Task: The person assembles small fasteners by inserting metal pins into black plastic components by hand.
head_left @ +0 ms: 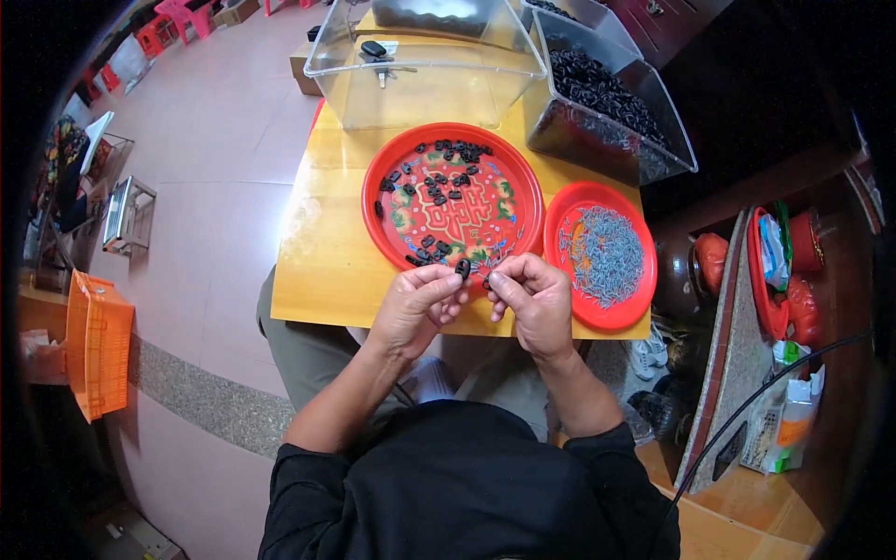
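From the head camera I look down on a small yellow wooden bench (322, 271), with my own dark-sleeved forearms coming in from the lower edge. My left hand (415, 308) and right hand (532, 299) meet just over the bench's near edge, close together but not clearly touching. The left fingers (448, 285) pinch a small black plastic piece (463, 269), held upright at the near rim of a large red plate (453, 201). The right fingers (499, 280) are curled tight around something very small; I can see only a dark speck at their tips and cannot tell what it is.

The large red plate carries a pale ornamental pattern and scattered black pieces (439, 182) like the one I hold, mostly along its far and left parts. Just to its right, nearly touching, sits a smaller red plate (644, 289) heaped with thin grey metal bits (602, 252); they are too fine to identify singly.

Behind the plates stand two clear plastic bins. The left bin (420, 70) looks mostly empty, with a small dark object on top that I cannot make out. The right bin (607, 112) holds a mass of black pieces, and its far end is cut off at the top edge.

An orange crate (98, 345) stands on the floor at far left. Cluttered shelving at right is bent and darkened by the lens rim, its contents hard to read.
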Available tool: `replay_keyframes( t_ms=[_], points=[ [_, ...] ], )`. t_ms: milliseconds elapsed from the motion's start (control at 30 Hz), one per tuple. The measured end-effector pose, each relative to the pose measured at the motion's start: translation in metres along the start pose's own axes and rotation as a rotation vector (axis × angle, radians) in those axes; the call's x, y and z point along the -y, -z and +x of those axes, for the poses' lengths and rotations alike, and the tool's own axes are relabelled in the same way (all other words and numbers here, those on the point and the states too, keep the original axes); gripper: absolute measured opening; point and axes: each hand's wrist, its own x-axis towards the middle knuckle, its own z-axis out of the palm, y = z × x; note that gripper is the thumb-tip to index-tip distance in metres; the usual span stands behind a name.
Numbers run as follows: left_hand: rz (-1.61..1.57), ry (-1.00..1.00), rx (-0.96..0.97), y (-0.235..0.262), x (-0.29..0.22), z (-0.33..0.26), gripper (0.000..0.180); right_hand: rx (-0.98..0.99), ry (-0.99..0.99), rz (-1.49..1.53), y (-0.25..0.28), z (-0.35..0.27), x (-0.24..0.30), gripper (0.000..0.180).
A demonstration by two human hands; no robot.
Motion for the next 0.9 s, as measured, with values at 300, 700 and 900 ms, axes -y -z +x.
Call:
replay_keyframes(
  t_ms=[300, 700, 900],
  points=[
    [-0.124, 0.051, 0.042, 0.0025, 0.0054, -0.0015, 0.009, -0.034, 0.021, -0.041, -0.0011, -0.0003, -0.0061, 0.010],
    [-0.088, 0.010, 0.006, 0.0009, 0.0089, -0.0011, 0.008, -0.026, -0.011, -0.049, -0.0007, -0.0019, -0.0061, 0.008],
    [-0.058, -0.005, 0.013, 0.0002, 0.0099, -0.0016, 0.008, -0.008, -0.012, -0.073, -0.0011, -0.0025, -0.0082, 0.009]
  ],
)
